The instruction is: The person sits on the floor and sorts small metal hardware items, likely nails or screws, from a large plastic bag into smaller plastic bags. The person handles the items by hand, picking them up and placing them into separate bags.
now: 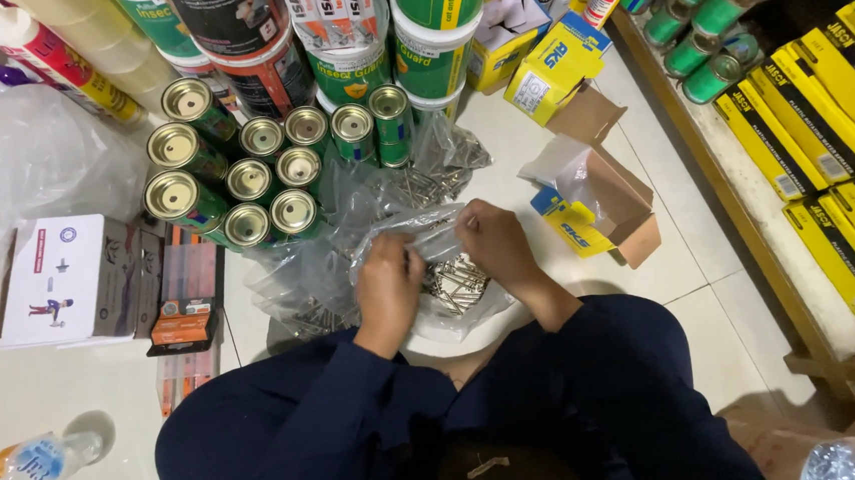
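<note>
Seated on the tiled floor [77, 395], knees in dark blue trousers at the bottom of the frame. Both hands are closed on one clear plastic bag [437, 237] of loose metal nails: the left hand [388, 285] pinches the bag's top edge, the right hand [493, 243] pinches the same edge just beside it, so the mouth is held up and the nails [456, 286] sag into the bottom, below and between the hands. This grip looks chosen to keep the contents from spilling (a judgement from how the bag hangs). The bag sits directly in front of the body, above the lap. More clear bags with nails [423, 175] lie crumpled just beyond it; their number cannot be told, as the plastic overlaps. Behind these stands a cluster of green tins [243, 178] with gold lids, upright and touching, ten counted. Farther back, stacked plastic tubs [430, 59] crowd the top of the frame. To the right, one opened brown carton [615, 197] holds a small blue-and-yellow box [572, 222]; a second such box [556, 66] lies farther away. To the left, one white box [64, 280], and one plastic bottle [37, 460] lying on its side. Yellow packs [841, 131] fill a wooden shelf at right.
</note>
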